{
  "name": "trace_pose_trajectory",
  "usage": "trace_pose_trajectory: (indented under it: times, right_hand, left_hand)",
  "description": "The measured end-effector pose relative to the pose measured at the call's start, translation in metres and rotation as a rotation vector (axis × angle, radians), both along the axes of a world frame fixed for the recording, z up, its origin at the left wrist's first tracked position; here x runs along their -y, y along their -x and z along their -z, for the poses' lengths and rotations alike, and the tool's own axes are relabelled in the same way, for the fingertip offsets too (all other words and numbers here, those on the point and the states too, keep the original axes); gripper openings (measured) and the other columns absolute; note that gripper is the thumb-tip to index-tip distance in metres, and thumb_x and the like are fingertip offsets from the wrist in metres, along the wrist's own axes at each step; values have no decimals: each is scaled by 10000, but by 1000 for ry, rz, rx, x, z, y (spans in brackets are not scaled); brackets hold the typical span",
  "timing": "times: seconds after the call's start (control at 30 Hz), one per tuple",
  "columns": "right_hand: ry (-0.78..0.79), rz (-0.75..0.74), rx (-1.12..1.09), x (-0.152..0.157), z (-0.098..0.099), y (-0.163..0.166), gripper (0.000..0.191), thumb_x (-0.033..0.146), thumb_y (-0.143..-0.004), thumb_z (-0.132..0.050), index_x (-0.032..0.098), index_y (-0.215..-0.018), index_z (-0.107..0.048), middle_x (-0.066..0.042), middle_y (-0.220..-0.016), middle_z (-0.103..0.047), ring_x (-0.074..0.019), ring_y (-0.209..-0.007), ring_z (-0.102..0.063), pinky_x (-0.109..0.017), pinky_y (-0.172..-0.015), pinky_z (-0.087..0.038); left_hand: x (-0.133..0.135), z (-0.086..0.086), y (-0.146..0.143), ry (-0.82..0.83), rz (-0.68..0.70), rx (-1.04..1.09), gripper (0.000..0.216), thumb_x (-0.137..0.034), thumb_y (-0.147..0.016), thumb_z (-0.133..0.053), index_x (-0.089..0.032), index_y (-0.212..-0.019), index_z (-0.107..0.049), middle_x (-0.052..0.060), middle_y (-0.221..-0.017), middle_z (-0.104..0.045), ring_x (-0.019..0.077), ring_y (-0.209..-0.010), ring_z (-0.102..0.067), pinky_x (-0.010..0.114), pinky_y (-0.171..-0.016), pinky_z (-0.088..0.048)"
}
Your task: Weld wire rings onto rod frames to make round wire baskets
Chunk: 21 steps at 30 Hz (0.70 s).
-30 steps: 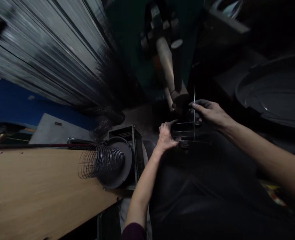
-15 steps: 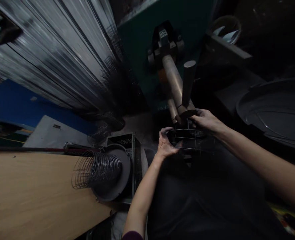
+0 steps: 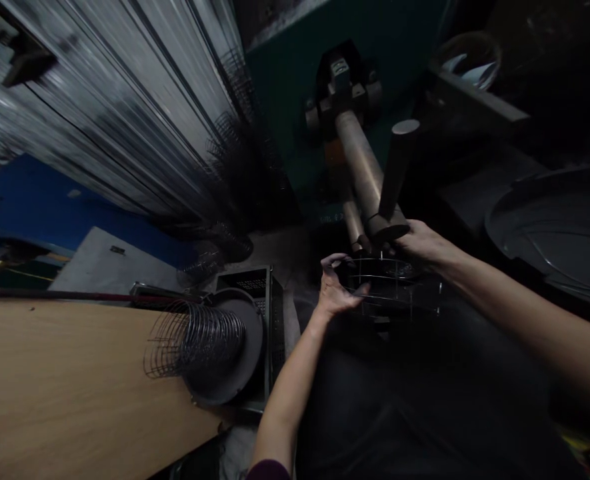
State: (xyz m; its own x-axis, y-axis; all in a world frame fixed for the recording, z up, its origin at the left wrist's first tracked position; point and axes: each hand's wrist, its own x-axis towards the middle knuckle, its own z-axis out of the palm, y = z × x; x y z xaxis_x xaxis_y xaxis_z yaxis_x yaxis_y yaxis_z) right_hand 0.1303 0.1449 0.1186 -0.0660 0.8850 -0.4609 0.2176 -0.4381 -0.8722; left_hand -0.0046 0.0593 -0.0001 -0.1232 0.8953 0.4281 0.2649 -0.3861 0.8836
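Note:
My left hand (image 3: 335, 285) grips the left side of a round wire ring frame (image 3: 395, 283), fingers curled over its upper rings. My right hand (image 3: 421, 243) holds the frame's far right edge, fingers closed on the wire just under a metal disc at the foot of a slanted machine arm (image 3: 365, 175). The frame sits low in front of me in dim light. A short dark post (image 3: 397, 167) rises beside the arm.
A coil of wire rings (image 3: 189, 339) rests on a grey disc holder (image 3: 235, 347) at the end of a wooden table (image 3: 75, 393). Bundles of straight wire rods (image 3: 115, 100) lean at upper left. A dark round pan (image 3: 559, 220) lies at right.
The view has tilted up, showing more of the machine arm. My right hand slid from a vertical wire to the frame's far edge under the disc; my left hand kept its grip.

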Motion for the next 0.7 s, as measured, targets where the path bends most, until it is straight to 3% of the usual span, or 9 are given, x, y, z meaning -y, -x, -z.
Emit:
trace_pose_trajectory:
  times: [0.23, 0.37, 0.53, 0.7]
  right_hand:
    - [10, -9, 30, 3, -9, 5, 358, 276, -749, -774, 129, -640, -466, 18, -475, -448, -50, -418, -396, -126, -375, -302]
    - [10, -1, 31, 3, -7, 6, 311, 221, -760, -750, 129, -656, -471, 25, -465, -441, -50, -408, -393, -120, -368, -298]
    - [55, -4, -55, -4, 14, 2, 124, 25, -772, -620, 112, -745, -535, 2, -585, -539, -68, -473, -476, -128, -411, -362]
    - [-50, 8, -142, -17, 43, -4, 255, 49, -655, -735, 124, -809, -547, 12, -663, -559, -95, -524, -526, -155, -428, -427]
  left_hand:
    - [0, 1, 0, 26, 19, 44, 702, -295, -629, -769, -238, -1139, -291, 35, -987, -510, 163, -852, -585, 356, -792, -523]
    - [1, 3, 1, 30, 21, 32, 693, -294, -633, -759, -234, -1135, -285, 41, -996, -506, 162, -851, -586, 357, -789, -526]
    - [-2, 6, 3, -13, -1, 5, 653, -305, -649, -733, -229, -1129, -298, 39, -978, -508, 166, -845, -583, 358, -774, -521]
    - [-8, 8, 5, 17, 13, 52, 710, -366, -632, -766, -233, -1142, -291, 32, -973, -507, 162, -846, -575, 358, -778, -517]
